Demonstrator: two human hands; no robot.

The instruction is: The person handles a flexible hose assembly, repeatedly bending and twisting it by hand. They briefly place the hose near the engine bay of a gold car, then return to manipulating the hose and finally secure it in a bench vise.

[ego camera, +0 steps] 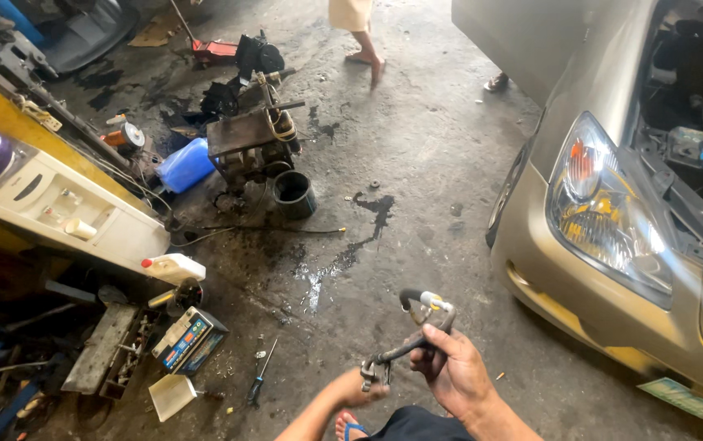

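The right hand (449, 371) has a closed grip around the middle of a bent black hose pipe (410, 343), fingers wrapped over it. The left hand (360, 388) is closed on the lower end of the same pipe, at its metal fitting (376, 371). The pipe is held low in front of the person, above the concrete floor (417, 163), just left of the car's front corner.

The pipe is slim and dark, curving up into a hook with a pale metal connector (433, 300) at the top end. The floor is rough grey concrete, stained with oil and a wet dark streak (360, 237).

The gold-coloured car (605, 310) stands to the right with its glossy headlight (605, 208) close by and the bonnet open. To the left lie a car battery (191, 339), a screwdriver (260, 376), a white plastic bottle (173, 266), a blue jug (184, 165), a black bucket (294, 194) and a greasy metal unit (253, 135). Between that clutter and the car runs a broad open strip of floor. Another person's bare legs (365, 53) stand at the far end.
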